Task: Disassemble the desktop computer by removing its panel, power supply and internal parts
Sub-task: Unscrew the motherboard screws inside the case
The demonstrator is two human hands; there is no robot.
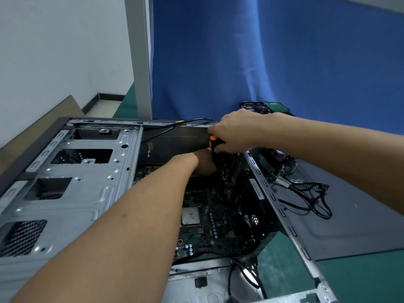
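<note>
Working on a screw at the far end of the case [91, 193] by the looks of it; the right hand [234, 132] is gripping the orange-and-black screwdriver [214, 143] tight, and the left hand [202, 161] is reaching down inside the case just under it, probably steadying things.

To do this bit well I'd be keeping the driver dead straight and pressing down while turning, so it isn't slipping onto the motherboard [209, 215] sitting on the floor of the case; free fingers should be waiting to catch the screw.

The case is lying on its side on the green counter [360, 281]; the panel [360, 215] is already off and lying flat just right of the case, with loose cables [310, 193] sitting on it.

Hard to make out: the driver tip and the screw are hiding behind both hands; I can't tell whether the left fingers are pinching anything; the dark box [175, 141] at the far end of the case might be the power supply, not sure.
</note>
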